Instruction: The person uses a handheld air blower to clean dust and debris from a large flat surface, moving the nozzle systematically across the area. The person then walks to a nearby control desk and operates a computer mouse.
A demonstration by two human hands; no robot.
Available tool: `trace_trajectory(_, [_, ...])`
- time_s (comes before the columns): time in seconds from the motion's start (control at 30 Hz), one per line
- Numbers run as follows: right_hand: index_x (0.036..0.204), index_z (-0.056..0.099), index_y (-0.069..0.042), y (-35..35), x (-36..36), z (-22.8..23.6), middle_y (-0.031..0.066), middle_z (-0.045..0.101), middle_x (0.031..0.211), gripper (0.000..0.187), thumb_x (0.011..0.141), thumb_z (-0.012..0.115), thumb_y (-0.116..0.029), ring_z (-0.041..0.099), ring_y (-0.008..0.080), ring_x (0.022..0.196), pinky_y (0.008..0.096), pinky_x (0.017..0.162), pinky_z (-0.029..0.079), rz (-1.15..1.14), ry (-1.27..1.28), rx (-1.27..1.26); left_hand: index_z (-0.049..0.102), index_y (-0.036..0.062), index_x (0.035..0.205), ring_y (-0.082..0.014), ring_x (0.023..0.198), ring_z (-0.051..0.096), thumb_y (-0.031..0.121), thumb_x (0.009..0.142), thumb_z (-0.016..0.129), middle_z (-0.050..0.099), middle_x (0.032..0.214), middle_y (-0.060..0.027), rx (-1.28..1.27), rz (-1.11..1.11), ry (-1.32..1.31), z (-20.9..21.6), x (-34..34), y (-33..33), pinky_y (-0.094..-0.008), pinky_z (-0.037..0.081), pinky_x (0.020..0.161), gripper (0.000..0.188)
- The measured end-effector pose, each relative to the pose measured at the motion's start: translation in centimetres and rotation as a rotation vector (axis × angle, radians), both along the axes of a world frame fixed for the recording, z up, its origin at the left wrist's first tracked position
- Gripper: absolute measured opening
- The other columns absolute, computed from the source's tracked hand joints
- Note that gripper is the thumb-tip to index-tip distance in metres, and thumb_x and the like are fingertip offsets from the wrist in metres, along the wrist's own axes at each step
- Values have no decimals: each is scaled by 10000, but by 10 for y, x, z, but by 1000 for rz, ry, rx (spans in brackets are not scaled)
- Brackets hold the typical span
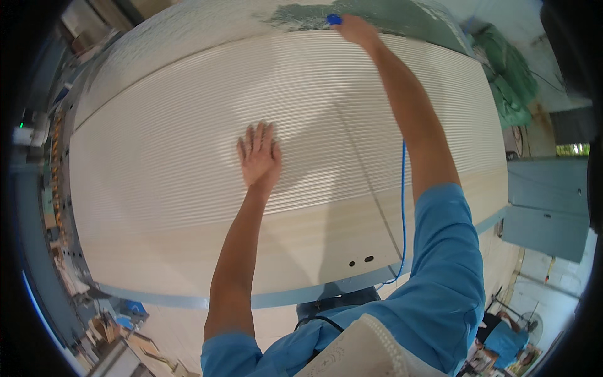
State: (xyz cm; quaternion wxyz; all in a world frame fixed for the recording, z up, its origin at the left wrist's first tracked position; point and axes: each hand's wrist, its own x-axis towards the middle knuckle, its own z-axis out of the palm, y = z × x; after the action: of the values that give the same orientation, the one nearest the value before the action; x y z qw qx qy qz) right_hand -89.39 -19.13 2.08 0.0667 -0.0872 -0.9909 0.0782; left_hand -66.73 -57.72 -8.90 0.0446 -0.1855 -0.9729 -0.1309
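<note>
A large pale panel (163, 157) with fine ribbed grooves lies flat before me, its near strip smooth with two small dark holes (360, 261). My left hand (259, 154) rests palm down on the ribbed surface near the middle, fingers slightly apart, holding nothing. My right hand (355, 28) reaches to the panel's far edge and is closed around a small blue tool (334, 19). A thin blue hose (403, 207) hangs down along my right arm toward the near edge.
A light blue table edge (157, 296) runs under the panel's near side. Green cloth (512, 88) lies at the far right. Cluttered shelves (53, 188) line the left. Another person in blue (505, 339) sits at the lower right near grey cabinets (546, 207).
</note>
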Motion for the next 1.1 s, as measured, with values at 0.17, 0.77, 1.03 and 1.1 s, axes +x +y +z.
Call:
trace_trajectory(0.17, [1117,759,-51,-24,0,30,161,774,1016,260,935,703,-227,758,325,901,475,745,615,-169,-229,370,394,285,1569,-270,1554,265,315,1079,431,342,1655,17,7,6,-5,0,2,1,-500,162,1311,492])
trace_trajectory(0.77, [977,791,-71,183,49,44,103,769,858,188,794,815,-107,746,295,772,516,644,576,-577,-339,551,384,278,1582,-252,1568,245,336,1077,438,346,1663,21,-76,38,-64,6,0,6,-487,161,1316,511])
trace_trajectory(1.03, [1116,769,-80,278,76,31,143,776,1026,221,938,673,-168,745,359,935,579,694,568,-735,-178,452,362,262,1604,-239,1577,223,305,1078,446,323,1681,18,-104,64,-120,9,0,10,-467,134,1324,535])
trace_trajectory(1.1, [1173,746,-83,290,84,16,184,765,1114,256,967,629,-182,734,396,1051,603,738,581,-715,-117,408,354,265,1609,-233,1582,208,297,1077,440,316,1685,20,-111,42,-132,10,-1,10,-461,120,1328,539])
